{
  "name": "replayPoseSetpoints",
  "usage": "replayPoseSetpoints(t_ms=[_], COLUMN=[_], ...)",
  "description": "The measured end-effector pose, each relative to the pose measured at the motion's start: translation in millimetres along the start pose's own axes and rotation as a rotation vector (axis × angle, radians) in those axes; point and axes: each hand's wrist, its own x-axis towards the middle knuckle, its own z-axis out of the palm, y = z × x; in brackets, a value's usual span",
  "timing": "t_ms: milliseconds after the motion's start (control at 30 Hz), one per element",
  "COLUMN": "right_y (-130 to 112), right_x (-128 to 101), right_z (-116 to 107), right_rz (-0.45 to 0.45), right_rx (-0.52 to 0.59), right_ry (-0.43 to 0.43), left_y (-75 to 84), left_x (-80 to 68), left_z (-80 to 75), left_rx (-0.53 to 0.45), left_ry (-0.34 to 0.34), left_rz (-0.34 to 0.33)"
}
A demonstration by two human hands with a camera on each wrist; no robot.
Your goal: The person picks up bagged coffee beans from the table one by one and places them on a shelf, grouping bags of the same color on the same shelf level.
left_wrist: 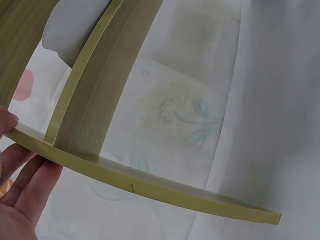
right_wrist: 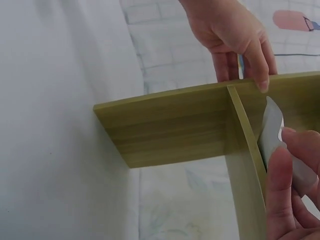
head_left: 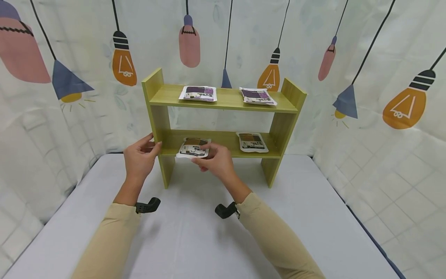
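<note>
Head view: right hand [head_left: 216, 161] pinches a packet [head_left: 193, 147] at the lower shelf's [head_left: 223, 140] front edge; left hand [head_left: 139, 157], fingers relaxed, steadies the rack's side. Best keep the packet flat and the rack braced.

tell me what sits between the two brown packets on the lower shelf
Nothing: in the head view, only bare shelf board separates the brown packet pinched by the right hand from the other brown packet.
</note>
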Motion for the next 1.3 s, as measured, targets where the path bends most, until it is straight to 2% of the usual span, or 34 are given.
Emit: replayPoseSetpoints(t_ms=[200,1000,1300], right_y=[1.3,-2.6,-4.9], right_x=[-0.5,10.7,13.8], right_z=[1.3,0.8,3.0], right_rz=[0.008,0.013,0.033], right_rx=[0.078,0.073,0.07], right_ry=[-0.007,-0.004,0.015], left_y=[1.2,-0.5,0.7], left_x=[-0.1,0.2,0.0], left_z=[-0.3,-0.3,-0.1], left_rx=[0.009,0.008,0.015], left_ry=[0.0,0.002,-0.005], left_rz=[-0.005,0.014,-0.007])
